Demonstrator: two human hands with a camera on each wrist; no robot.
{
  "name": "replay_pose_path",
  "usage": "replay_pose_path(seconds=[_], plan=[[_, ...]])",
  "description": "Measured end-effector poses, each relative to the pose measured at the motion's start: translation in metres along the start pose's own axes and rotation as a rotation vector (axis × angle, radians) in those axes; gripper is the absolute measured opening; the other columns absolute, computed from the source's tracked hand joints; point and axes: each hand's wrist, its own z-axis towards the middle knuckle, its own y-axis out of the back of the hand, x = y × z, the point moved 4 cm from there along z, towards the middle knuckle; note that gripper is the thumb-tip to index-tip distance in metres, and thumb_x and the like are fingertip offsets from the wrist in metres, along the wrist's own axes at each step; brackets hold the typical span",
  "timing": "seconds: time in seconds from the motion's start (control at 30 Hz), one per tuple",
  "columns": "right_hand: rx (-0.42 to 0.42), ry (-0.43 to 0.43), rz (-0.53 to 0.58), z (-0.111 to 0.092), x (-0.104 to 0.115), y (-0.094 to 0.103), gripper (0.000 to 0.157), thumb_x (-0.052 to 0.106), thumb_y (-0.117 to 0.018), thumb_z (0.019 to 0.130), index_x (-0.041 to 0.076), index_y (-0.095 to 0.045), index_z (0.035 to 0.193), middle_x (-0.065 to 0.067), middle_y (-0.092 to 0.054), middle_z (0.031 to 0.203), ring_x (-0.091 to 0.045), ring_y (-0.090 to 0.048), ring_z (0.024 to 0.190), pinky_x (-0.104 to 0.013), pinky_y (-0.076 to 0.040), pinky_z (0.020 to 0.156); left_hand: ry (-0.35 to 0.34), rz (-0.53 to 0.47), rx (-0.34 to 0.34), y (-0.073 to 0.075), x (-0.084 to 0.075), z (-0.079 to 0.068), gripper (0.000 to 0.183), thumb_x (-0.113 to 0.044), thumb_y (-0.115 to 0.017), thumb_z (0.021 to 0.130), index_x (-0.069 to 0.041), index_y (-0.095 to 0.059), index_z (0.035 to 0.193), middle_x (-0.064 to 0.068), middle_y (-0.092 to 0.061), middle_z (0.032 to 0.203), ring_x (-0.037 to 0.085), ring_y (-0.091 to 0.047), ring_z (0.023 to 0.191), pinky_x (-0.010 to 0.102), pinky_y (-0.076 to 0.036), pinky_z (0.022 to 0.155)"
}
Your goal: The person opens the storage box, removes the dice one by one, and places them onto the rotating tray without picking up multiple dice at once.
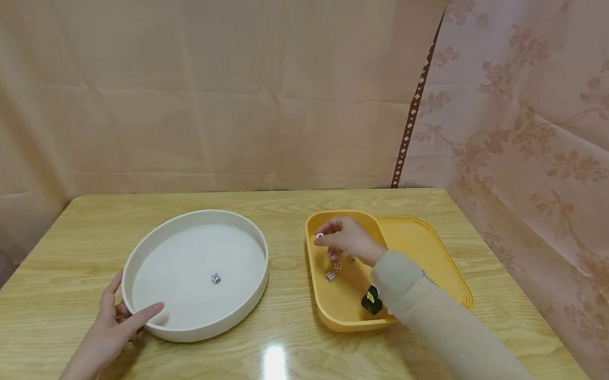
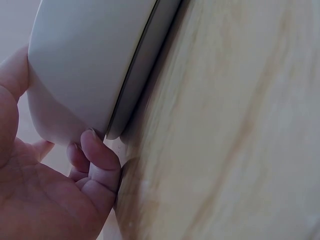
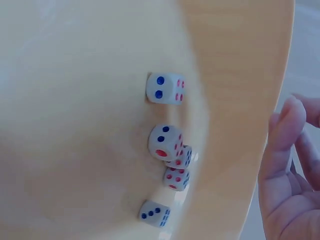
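A round white tray with a raised wall sits on the table at left, one white die lying on its floor. My left hand grips its near left wall, thumb over the rim, fingers against the outside and low edge. Over the yellow box, my right hand pinches a white die between thumb and fingertips. Several white dice with blue and red pips lie in the box below that hand. The held die is hidden in the right wrist view.
A flat yellow lid lies right of the box, partly behind the right forearm. The wooden table carries everything and shows a bright reflection near its front. Beige cloth hangs behind, and patterned pink cloth hangs at the right.
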Motion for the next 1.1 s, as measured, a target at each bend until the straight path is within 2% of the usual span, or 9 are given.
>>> replay_pose_path(seconds=[0.13,0.27,0.57,0.67,0.8,1.1], plan=[[-0.045,0.015,0.017,-0.002,0.007,-0.002,0.026,0.009,-0.067,0.093,-0.007,-0.064,0.113,-0.012,-0.064,0.088,-0.010,-0.058,0.057,-0.028,-0.053,0.061,0.004,0.008,0.004,0.000,0.000,0.000,0.113,-0.045,-0.063,0.095,-0.018,0.030,0.153,0.012,-0.049,0.105,0.013,-0.053,0.076,0.027,-0.047,0.064],[-0.048,0.016,0.001,-0.003,0.014,-0.004,0.027,0.012,-0.068,0.093,-0.005,-0.066,0.114,-0.008,-0.065,0.087,-0.010,-0.060,0.058,-0.031,-0.056,0.065,0.004,0.007,0.004,0.000,0.000,0.000,0.113,-0.044,-0.063,0.095,-0.018,0.030,0.153,0.012,-0.048,0.104,0.013,-0.052,0.076,0.027,-0.046,0.064],[-0.008,0.014,-0.025,-0.001,0.031,-0.007,0.028,0.017,-0.068,0.094,-0.002,-0.068,0.115,-0.021,-0.069,0.097,-0.012,-0.062,0.062,-0.033,-0.057,0.069,0.010,0.021,0.001,0.001,0.000,0.000,0.113,-0.047,-0.062,0.095,-0.018,0.030,0.153,0.012,-0.047,0.106,0.013,-0.052,0.080,0.025,-0.045,0.067],[0.011,0.010,-0.016,0.000,0.036,-0.010,0.031,0.019,-0.068,0.094,-0.001,-0.067,0.117,-0.016,-0.069,0.097,-0.011,-0.061,0.062,-0.033,-0.058,0.071,0.008,0.017,0.004,0.001,0.000,0.000,0.113,-0.046,-0.062,0.095,-0.018,0.030,0.153,0.012,-0.047,0.106,0.013,-0.052,0.079,0.026,-0.045,0.066],[0.039,0.011,0.008,0.001,0.043,-0.016,0.030,0.019,-0.069,0.093,0.000,-0.068,0.115,-0.005,-0.068,0.088,-0.011,-0.061,0.062,-0.031,-0.057,0.068,0.007,0.008,0.005,0.000,0.000,-0.001,0.112,-0.045,-0.062,0.096,-0.018,0.030,0.153,0.011,-0.048,0.105,0.013,-0.052,0.076,0.026,-0.046,0.064],[0.037,0.016,0.043,0.004,0.057,-0.030,0.027,0.019,-0.072,0.091,0.002,-0.071,0.112,-0.004,-0.065,0.082,-0.012,-0.061,0.060,-0.025,-0.054,0.061,0.005,0.014,0.008,0.000,0.000,0.000,0.112,-0.045,-0.062,0.096,-0.019,0.031,0.152,0.011,-0.048,0.104,0.013,-0.052,0.075,0.027,-0.046,0.064]])
